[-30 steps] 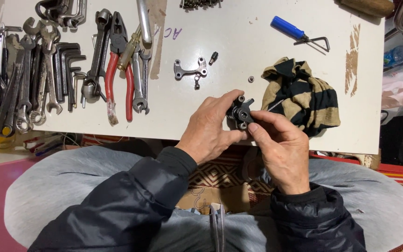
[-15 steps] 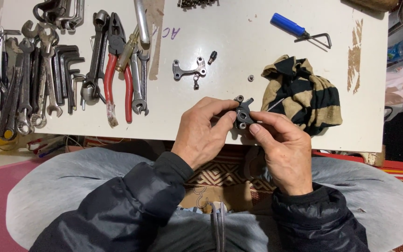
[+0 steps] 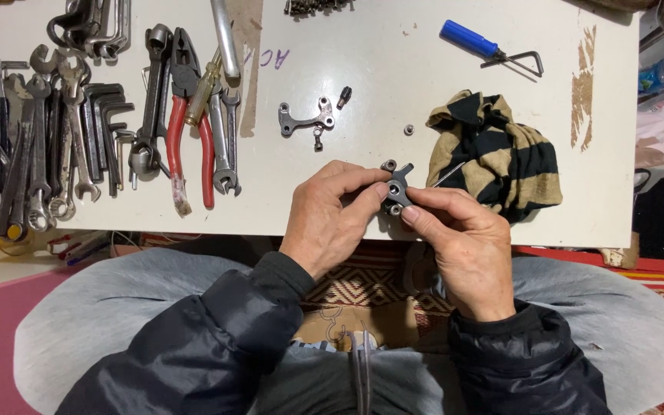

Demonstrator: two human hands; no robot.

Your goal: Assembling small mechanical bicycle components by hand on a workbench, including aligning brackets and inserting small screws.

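A small dark metal part [image 3: 396,188] with round bosses and holes is held between both my hands just above the white table's [image 3: 393,69] near edge. My left hand [image 3: 332,211] pinches its left side with thumb and fingers. My right hand [image 3: 463,242] grips its right and lower side. A similar flat grey bracket [image 3: 305,117] lies on the table beyond my hands, with a small dark bolt [image 3: 343,96] and a tiny nut [image 3: 408,130] close by.
A striped tan and black rag [image 3: 501,154] lies right of my hands. Red-handled pliers [image 3: 187,115], several spanners [image 3: 48,146] and hex keys [image 3: 105,131] crowd the table's left. A blue-handled key tool [image 3: 486,48] rests at the far right. My grey-trousered knees sit below the table.
Both hands have shifted slightly left and upward with the metal part, which has turned a little between the fingers. Everything on the table stays where it was.
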